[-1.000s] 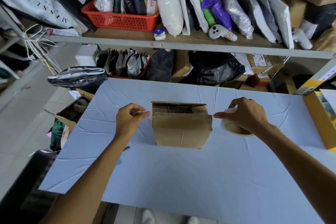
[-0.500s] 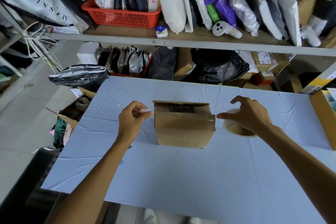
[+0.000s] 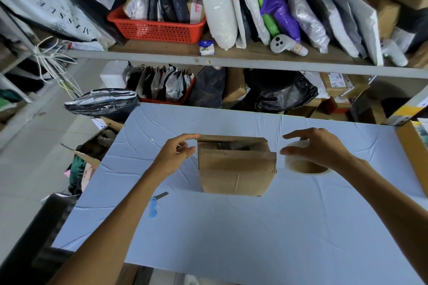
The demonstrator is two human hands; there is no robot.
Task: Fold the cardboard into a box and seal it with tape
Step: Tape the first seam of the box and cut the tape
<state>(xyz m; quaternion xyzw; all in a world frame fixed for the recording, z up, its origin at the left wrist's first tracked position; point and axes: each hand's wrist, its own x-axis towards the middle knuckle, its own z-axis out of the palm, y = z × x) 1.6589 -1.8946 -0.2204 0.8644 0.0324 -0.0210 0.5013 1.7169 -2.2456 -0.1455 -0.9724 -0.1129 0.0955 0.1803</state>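
Gripping: the right hand [image 3: 317,149] curls its fingers over the tape roll [image 3: 304,165], which stands on the table [image 3: 231,238] just right of the box. The left hand [image 3: 177,157] is at the box's upper left corner, forefinger reaching to the rear flap and thumb below it. I cannot tell whether it is pinching a clear tape end.
Box: the box [image 3: 236,169] stands between the hands with its front flap folded down. A dark gap shows on top, so it looks unsealed.
Risk, tape: a clear strip drawn across could twist, stick to itself or land off the seam if the hands pull unevenly.
Risk, box: nothing pins it down, so a sideways tug from the roll could drag or tip it, and the flap could spring up.
Risk, scissors: the scissors [image 3: 158,201] lie near the left forearm, and a dropped arm could knock them.
Edges: the far table edge is near behind the box. A yellow-edged carton [image 3: 410,152] stands to the right of the roll.
Room: a wide stretch of sheet lies toward the person, so drawing the work nearer seems the safer direction.
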